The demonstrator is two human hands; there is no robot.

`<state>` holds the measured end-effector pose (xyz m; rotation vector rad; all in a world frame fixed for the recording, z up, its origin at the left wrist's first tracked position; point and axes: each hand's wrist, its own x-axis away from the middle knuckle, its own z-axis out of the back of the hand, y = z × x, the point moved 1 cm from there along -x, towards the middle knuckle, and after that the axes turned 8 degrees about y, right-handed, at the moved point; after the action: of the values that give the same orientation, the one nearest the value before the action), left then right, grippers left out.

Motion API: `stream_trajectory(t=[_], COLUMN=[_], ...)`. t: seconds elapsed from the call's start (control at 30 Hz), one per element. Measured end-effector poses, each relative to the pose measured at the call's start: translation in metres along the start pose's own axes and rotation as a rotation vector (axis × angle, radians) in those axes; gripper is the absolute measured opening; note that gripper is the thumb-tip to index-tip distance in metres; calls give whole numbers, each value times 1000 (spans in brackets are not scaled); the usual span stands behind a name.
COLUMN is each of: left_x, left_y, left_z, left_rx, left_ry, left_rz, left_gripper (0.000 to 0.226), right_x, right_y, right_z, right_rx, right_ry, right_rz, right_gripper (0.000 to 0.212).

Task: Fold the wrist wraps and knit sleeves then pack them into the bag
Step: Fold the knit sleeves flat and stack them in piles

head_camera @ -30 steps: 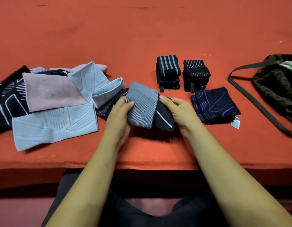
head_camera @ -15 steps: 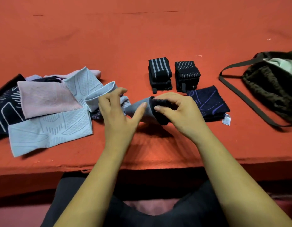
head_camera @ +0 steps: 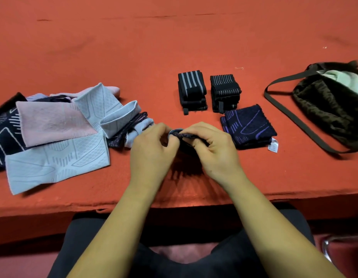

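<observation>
- While both hands pinch it, the dark knit sleeve (head_camera: 184,135) hangs bunched just over the near middle of the table (head_camera: 174,43), with a pale grey edge showing at its top.
- The left hand (head_camera: 154,151) grasps its left end with curled fingers, and the right hand (head_camera: 218,151) grasps its right end likewise.
- Just right of the hands lies a folded navy sleeve (head_camera: 248,125) with purple lines. A white label (head_camera: 273,145) sticks out at its near corner, its print too small to read.
- Behind, two folded black wrist wraps stand side by side: a wide-striped wrap (head_camera: 191,89) and a thin-striped wrap (head_camera: 224,91).
- At far right sits a brown bag (head_camera: 330,111), its strap (head_camera: 282,107) looped toward the wraps.
- At left is a loose heap: a pink sleeve (head_camera: 51,123), a pale blue sleeve (head_camera: 55,161) and a black sleeve (head_camera: 3,135) with white lines.
- Orange-red cloth, faintly creased, covers the table.
</observation>
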<state>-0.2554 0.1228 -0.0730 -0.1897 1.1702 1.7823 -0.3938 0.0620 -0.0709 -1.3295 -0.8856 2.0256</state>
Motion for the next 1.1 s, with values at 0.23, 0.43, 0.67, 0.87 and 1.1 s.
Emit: stream_trajectory(t=[0.23, 0.43, 0.67, 0.87, 1.1], left_x=[-8, -7, 1, -3, -4], left_y=[-46, -53, -45, -58, -54], left_z=[-11, -11, -19, -20, -29], left_rx=[689, 1448, 1158, 1374, 1496], left_ry=[-99, -59, -150, -7, -80], left_rz=[896, 1377, 1121, 1352, 1397], left_gripper=[11, 39, 20, 26, 39], right_x=[1, 2, 1, 0, 10], right_y=[8, 25, 20, 33, 26], right_z=[18, 23, 14, 23, 5], right_rx=[-336, -764, -621, -642, -750], right_ry=[268, 448, 344, 439, 33], right_rz=[-303, -707, -665, -720, -805], right_gripper=[22, 13, 13, 12, 29])
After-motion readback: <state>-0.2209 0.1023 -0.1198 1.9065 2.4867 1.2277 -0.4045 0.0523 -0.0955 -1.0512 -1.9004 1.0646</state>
